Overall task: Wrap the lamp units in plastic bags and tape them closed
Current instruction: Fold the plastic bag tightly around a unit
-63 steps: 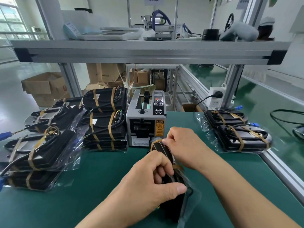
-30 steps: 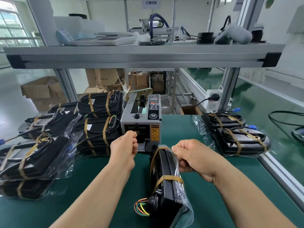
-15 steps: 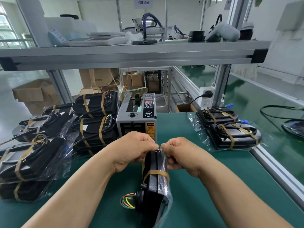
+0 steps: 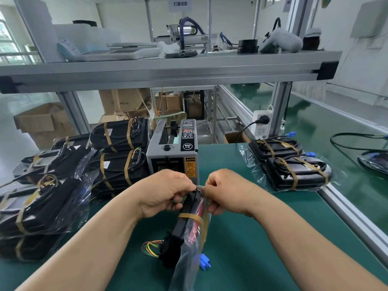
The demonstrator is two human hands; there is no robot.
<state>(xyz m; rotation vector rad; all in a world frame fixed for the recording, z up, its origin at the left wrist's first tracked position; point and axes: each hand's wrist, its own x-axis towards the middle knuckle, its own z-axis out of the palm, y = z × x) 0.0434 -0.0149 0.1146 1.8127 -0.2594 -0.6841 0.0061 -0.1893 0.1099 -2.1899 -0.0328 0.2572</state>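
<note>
A black lamp unit (image 4: pixel 180 234) stands on edge on the green mat, inside a clear plastic bag (image 4: pixel 189 255) with brown tape bands around it. Coloured wires (image 4: pixel 150 248) and a blue connector (image 4: pixel 204 263) stick out at its near end. My left hand (image 4: pixel 165 194) grips the unit's far top end from the left. My right hand (image 4: pixel 225 191) pinches the bag's top edge from the right. A strip of tape between the fingertips is too small to make out. The grey tape dispenser (image 4: pixel 174 150) stands right behind both hands.
Stacks of bagged, taped lamp units lie at the left (image 4: pixel 119 156) and near left (image 4: pixel 39 208). Two more wrapped units (image 4: pixel 294 166) rest at the right by the bench's aluminium rail (image 4: pixel 352 219). An overhead shelf (image 4: pixel 168 68) spans the bench.
My left hand went to the tape dispenser, then came back to the unit's top end. Both hands now meet there, and the unit has tilted slightly with its blue connector showing.
</note>
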